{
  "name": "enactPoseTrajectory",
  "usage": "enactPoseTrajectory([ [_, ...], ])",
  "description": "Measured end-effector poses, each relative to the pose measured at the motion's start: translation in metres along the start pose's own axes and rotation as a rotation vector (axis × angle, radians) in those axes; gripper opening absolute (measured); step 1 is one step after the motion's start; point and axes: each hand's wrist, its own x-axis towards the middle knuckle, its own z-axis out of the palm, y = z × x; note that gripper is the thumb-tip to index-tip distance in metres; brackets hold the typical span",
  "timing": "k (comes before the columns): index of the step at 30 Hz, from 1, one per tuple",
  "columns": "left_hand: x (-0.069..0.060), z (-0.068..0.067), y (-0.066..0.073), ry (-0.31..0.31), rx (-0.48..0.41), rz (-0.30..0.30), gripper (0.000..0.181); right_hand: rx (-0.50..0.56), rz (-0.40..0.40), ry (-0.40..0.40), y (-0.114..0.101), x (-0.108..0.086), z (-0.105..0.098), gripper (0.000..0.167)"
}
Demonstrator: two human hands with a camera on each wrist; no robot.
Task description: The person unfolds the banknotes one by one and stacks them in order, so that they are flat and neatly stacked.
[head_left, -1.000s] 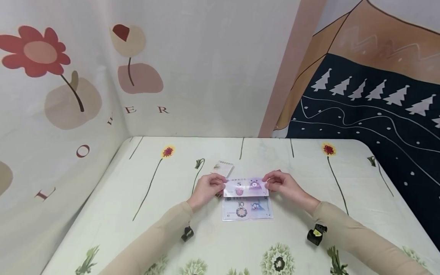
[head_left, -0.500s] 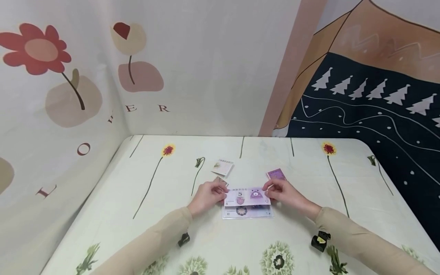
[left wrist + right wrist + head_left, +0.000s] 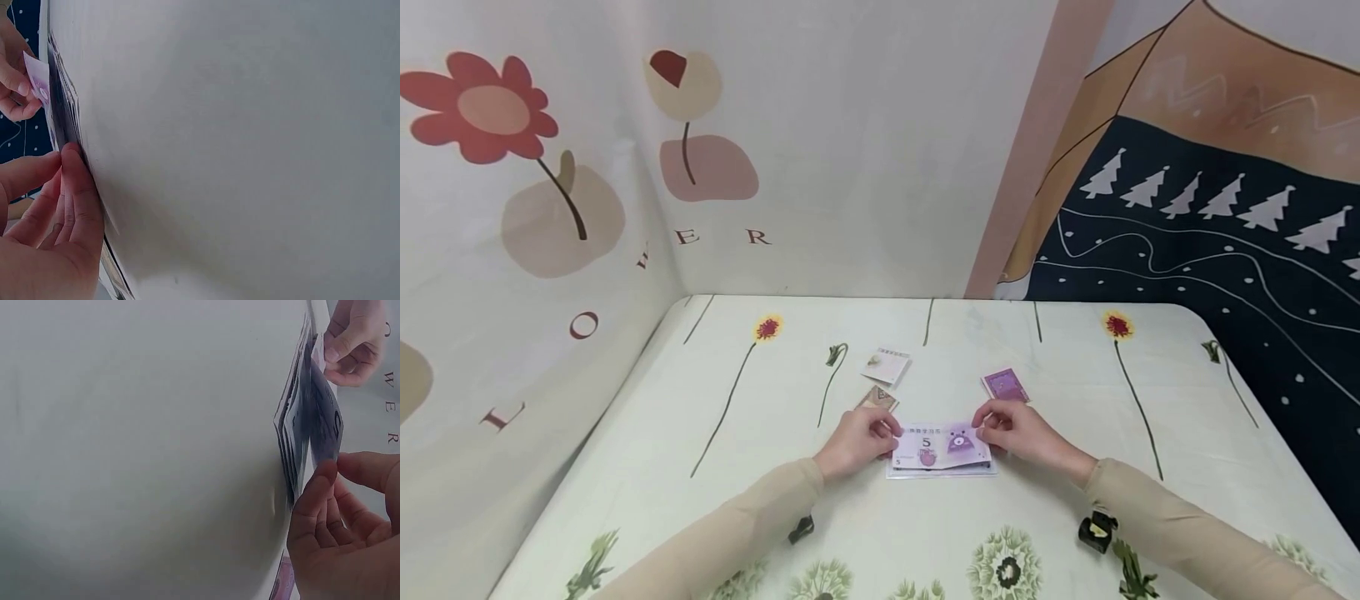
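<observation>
A purple play banknote marked 5 [image 3: 942,447] is held flat between both hands in the head view. My left hand [image 3: 857,442] pinches its left end, thumb against fingers; my right hand [image 3: 1024,432] pinches its right end. Beneath it lies a bluish banknote in a clear-edged stack [image 3: 940,474], mostly covered. In the left wrist view, my left hand [image 3: 59,219] grips the note's edge beside the layered stack [image 3: 65,100]. The right wrist view has my right hand [image 3: 350,519] pinching the raised note [image 3: 326,419] next to several folded layers [image 3: 292,425].
Behind the left hand lie a folded brown note [image 3: 878,398] and a folded pale note [image 3: 887,366]. A folded purple note [image 3: 1005,385] rests behind the right hand. The flower-patterned tablecloth [image 3: 715,517] meets printed curtains at the back and sides.
Both hands have brought the purple 5 note down toward me, over the bluish note, which it now mostly covers. The folded brown and purple notes behind have come into fuller view.
</observation>
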Motion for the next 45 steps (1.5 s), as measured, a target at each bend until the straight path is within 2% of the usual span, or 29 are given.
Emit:
enactPoseTrajectory([
  [10, 0.002, 0.0, 0.0, -0.031, 0.002, -0.032, 0.011, -0.121, -0.057, 0.004, 0.008, 0.002, 0.004, 0.008],
  [18, 0.004, -0.003, 0.004, -0.077, 0.064, -0.036, 0.011, -0.163, -0.114, -0.025, 0.012, 0.004, 0.006, 0.01],
  [24, 0.005, -0.004, 0.005, -0.098, 0.078, -0.046, 0.009, -0.194, -0.105, -0.026, 0.01, 0.005, 0.007, 0.013],
  [34, 0.006, -0.006, 0.007, -0.104, 0.157, -0.042, 0.012, -0.209, -0.086, -0.001, 0.006, 0.003, 0.008, 0.013],
  [40, 0.006, -0.006, 0.009, -0.119, 0.12, -0.058, 0.012, -0.222, -0.076, -0.001, 0.003, 0.003, 0.007, 0.011],
  [45, 0.005, -0.008, 0.014, -0.139, 0.121, -0.09, 0.013, -0.228, -0.03, -0.001, -0.004, 0.001, 0.004, 0.01],
])
